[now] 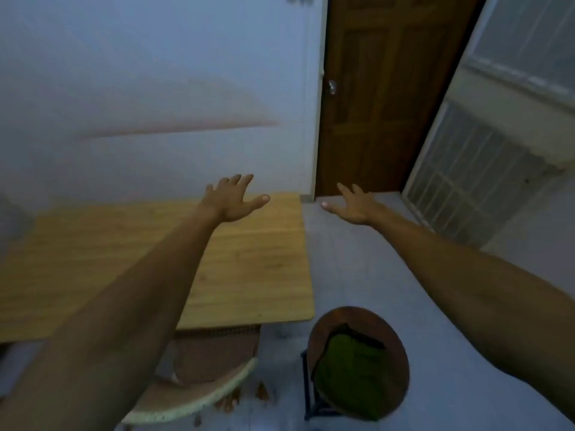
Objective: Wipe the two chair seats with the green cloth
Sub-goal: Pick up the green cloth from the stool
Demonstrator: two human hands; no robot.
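Note:
The green cloth (351,371) lies crumpled on the round brown seat of a stool (395,346) at the lower middle right. A second round seat (199,381), worn and with a pale rim, sits half under the table's near edge to the left of it. Both my arms are stretched forward, well above and beyond the seats. My left hand (231,199) hovers over the table's far right corner, fingers spread, holding nothing. My right hand (353,205) is out over the floor, also spread and holding nothing.
A light wooden table (255,259) fills the left middle, against a white wall. A brown door (382,94) stands at the back and a barred window panel (473,181) at the right. Grey floor (367,269) runs between table and window.

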